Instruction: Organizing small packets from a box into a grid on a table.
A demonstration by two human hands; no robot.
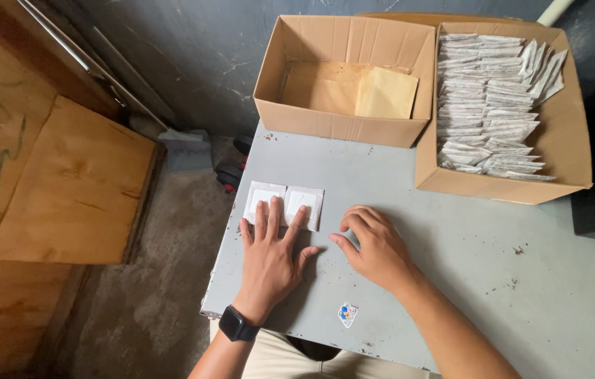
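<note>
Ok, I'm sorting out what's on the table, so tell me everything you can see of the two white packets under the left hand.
The two white packets are flat, square sachets that look like paper or thin film, each with a raised square centre and a sealed border. They lie flat side by side, edges meeting or nearly so, near the left edge of the grey table. The left hand rests its fingertips on their near edges; nothing else touches them.

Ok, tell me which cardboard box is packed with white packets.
The right-hand box, beside the right edge of the table: white packets fill it in rows. The other box holds only tan envelopes.
</note>
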